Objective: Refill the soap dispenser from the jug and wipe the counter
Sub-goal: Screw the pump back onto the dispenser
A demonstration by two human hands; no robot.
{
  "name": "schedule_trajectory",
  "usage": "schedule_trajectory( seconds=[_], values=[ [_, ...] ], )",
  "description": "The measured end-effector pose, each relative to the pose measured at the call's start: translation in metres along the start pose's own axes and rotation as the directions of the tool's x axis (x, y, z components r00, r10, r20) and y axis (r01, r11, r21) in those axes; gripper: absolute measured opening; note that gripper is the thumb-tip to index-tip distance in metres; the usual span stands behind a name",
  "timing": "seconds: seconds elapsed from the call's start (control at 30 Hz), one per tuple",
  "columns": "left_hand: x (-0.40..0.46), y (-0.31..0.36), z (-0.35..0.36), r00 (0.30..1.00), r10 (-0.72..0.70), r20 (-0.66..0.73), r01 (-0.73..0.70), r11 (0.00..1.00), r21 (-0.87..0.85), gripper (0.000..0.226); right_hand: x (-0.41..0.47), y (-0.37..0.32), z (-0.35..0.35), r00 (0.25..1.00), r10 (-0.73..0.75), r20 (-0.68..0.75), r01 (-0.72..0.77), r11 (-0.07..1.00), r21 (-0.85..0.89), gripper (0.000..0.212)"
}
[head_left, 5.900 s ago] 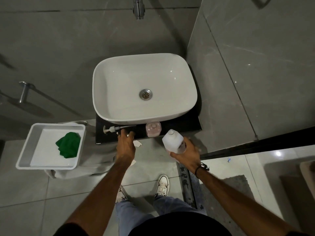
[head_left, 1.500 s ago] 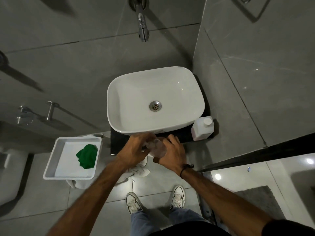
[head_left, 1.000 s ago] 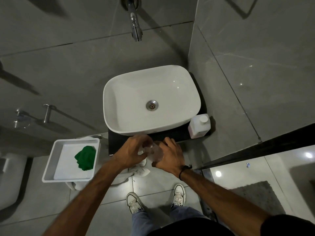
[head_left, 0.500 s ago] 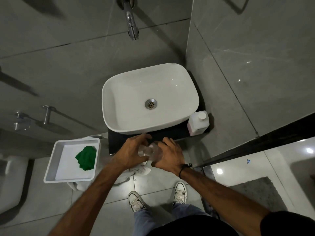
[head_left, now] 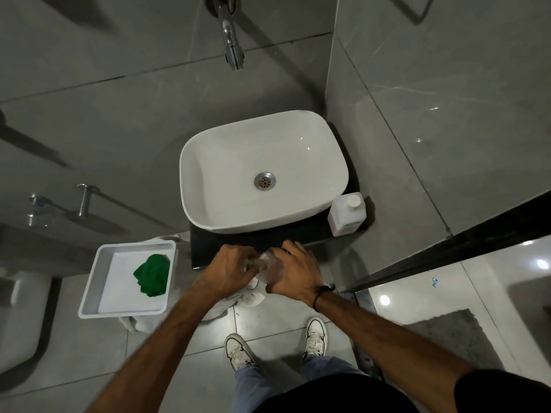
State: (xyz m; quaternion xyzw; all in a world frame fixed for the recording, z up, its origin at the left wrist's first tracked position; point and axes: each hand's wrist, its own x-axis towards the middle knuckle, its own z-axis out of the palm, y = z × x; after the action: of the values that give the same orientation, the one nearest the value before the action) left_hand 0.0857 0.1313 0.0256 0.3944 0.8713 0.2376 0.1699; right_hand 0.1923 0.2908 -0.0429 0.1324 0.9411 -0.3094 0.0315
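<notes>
Gripping the clear plastic soap dispenser (head_left: 269,268) with both hands (head_left: 228,271) (head_left: 295,274), we twist its pump on; white capped jug (head_left: 347,214) now parked on the desk; wiping remains

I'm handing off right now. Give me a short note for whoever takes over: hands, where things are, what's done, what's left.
Left hand: closed on the pump end of the soap dispenser.
Right hand: gripping the dispenser body, in front of the counter.
Jug: capped, standing on the counter, right of the sink.
Green cloth: in the white tray, left.
Done: apparently the pour.
Left: finish the pump if loose, set the dispenser down, wipe the counter.
</notes>
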Motion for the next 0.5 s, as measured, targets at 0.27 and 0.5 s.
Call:
schedule_trajectory(
  seconds=[0.27,0.5],
  values=[
    [-0.005,-0.009,-0.006,0.984,0.166,0.071,-0.169,0.985,0.033,0.020,0.003,-0.005,0.002,0.999,-0.029,0.038,0.028,1.000,0.011,0.076],
    [-0.010,-0.023,-0.012,0.998,0.045,0.038,-0.045,0.999,0.010,0.017,0.007,-0.015,0.009,0.998,-0.058,0.029,0.058,0.998,-0.033,0.074]
  ],
)
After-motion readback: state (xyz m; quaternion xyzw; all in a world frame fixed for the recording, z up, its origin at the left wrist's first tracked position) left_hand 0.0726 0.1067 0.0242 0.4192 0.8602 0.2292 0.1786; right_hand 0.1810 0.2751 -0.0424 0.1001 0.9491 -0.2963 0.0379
